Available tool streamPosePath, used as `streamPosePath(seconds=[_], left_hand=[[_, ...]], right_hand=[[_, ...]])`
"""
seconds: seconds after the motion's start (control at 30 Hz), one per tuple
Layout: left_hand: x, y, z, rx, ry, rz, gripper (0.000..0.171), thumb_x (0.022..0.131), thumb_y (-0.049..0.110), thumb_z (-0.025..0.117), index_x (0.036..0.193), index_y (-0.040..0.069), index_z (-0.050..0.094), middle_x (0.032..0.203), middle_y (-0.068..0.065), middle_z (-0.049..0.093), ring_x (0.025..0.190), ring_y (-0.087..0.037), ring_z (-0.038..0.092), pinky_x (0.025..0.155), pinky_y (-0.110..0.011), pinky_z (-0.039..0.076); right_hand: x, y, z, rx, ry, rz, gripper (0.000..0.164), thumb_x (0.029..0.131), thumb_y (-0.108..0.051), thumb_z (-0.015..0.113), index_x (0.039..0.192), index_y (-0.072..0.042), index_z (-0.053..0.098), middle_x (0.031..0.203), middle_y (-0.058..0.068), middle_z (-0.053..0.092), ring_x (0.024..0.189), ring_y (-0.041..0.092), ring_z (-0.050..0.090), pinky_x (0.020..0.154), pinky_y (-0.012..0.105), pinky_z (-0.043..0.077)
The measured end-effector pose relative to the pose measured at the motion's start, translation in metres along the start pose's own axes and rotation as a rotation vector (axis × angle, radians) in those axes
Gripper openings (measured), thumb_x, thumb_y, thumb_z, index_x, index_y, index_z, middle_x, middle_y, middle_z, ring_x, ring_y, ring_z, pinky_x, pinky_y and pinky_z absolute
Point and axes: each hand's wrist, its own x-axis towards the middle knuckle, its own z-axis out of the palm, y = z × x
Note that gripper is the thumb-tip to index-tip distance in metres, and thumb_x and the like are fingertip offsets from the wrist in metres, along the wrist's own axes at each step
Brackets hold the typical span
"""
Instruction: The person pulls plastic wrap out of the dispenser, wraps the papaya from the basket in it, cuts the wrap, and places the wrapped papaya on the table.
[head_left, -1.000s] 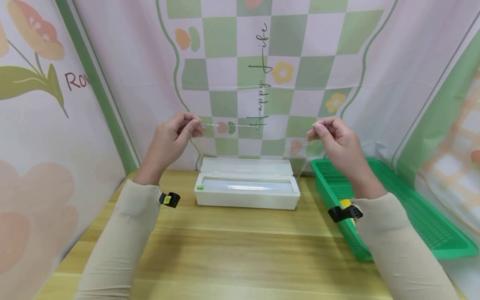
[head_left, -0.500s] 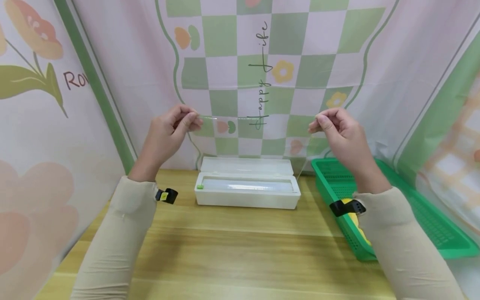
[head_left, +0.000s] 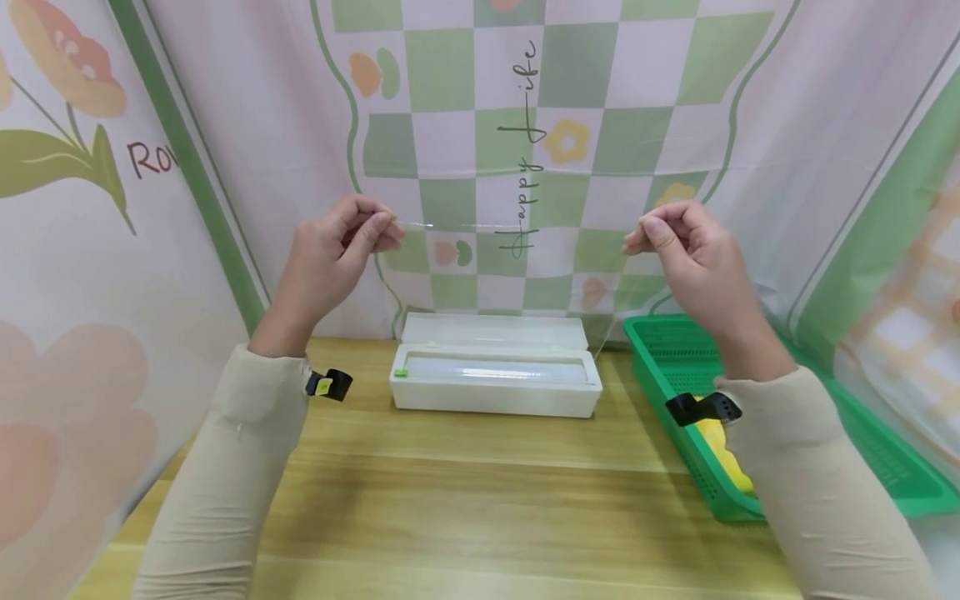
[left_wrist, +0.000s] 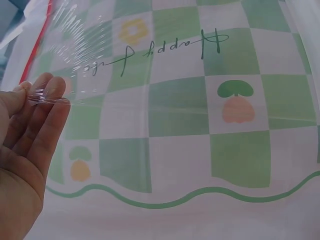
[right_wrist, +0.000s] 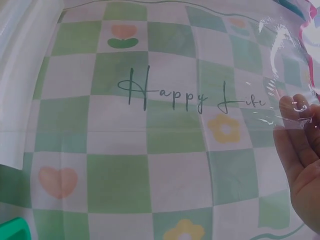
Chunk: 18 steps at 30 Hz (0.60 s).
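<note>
A clear sheet of cling film (head_left: 427,224) stretches between both hands, its top edge faintly glinting in the head view. My left hand (head_left: 330,250) pinches one corner between thumb and fingers; in the left wrist view the film (left_wrist: 75,45) creases around the fingertips. The opposite corner is pinched by my right hand (head_left: 697,258), and wrinkled film (right_wrist: 280,65) shows by its fingers in the right wrist view. Below stands a white cling film box (head_left: 495,402), its lid (head_left: 492,331) tipped back, a roll (head_left: 480,370) inside. The sheet runs down towards the box.
A green slider (head_left: 401,373) sits at the box's left end. At the right is a green perforated basket (head_left: 701,475), holding a yellow thing (head_left: 723,457) partly hidden by the right sleeve. A patterned curtain (head_left: 570,75) hangs behind the wooden table (head_left: 480,500).
Both hands have risen and moved slightly apart, drawing the film higher above the box. More of the yellow thing in the basket shows. The box has stayed in place.
</note>
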Motion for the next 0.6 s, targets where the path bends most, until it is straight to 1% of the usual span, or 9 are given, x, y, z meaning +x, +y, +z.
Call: streamPosePath(seconds=[0.2, 0.3, 0.43, 0.6], left_hand=[[0.003, 0.007, -0.003, 0.005, -0.001, 0.005, 0.016, 0.102, 0.007, 0.056, 0.106, -0.005, 0.065, 0.095, -0.008, 0.074, 0.087, -0.013, 0.070, 0.080, -0.024, 0.057], [0.004, 0.010, -0.005, 0.003, 0.002, 0.014, 0.015, 0.102, 0.006, 0.056, 0.106, -0.005, 0.065, 0.095, -0.009, 0.074, 0.087, -0.015, 0.071, 0.080, -0.024, 0.058], [0.001, 0.009, -0.005, 0.025, 0.004, 0.042, 0.014, 0.101, 0.006, 0.057, 0.106, -0.004, 0.065, 0.095, -0.007, 0.074, 0.086, -0.013, 0.071, 0.079, -0.023, 0.058], [-0.008, 0.009, -0.005, 0.054, 0.017, 0.072, 0.014, 0.102, 0.008, 0.057, 0.106, -0.002, 0.066, 0.095, -0.004, 0.075, 0.084, -0.012, 0.070, 0.074, -0.023, 0.058]], right_hand=[[0.002, -0.001, -0.002, 0.018, 0.009, -0.030, 0.021, 0.105, -0.010, 0.050, 0.111, 0.010, 0.056, 0.095, 0.011, 0.067, 0.089, 0.017, 0.068, 0.088, 0.019, 0.052], [0.001, -0.002, -0.003, 0.074, 0.008, -0.049, 0.019, 0.105, -0.007, 0.050, 0.110, 0.010, 0.056, 0.095, 0.012, 0.067, 0.088, 0.018, 0.068, 0.086, 0.020, 0.054], [-0.003, -0.003, -0.004, 0.171, 0.000, -0.057, 0.017, 0.104, -0.006, 0.052, 0.107, 0.011, 0.056, 0.094, 0.014, 0.066, 0.086, 0.019, 0.068, 0.078, 0.021, 0.057], [-0.016, -0.004, -0.006, 0.185, -0.004, -0.043, 0.015, 0.104, -0.004, 0.050, 0.109, 0.009, 0.056, 0.096, 0.012, 0.066, 0.085, 0.019, 0.067, 0.067, 0.020, 0.058]])
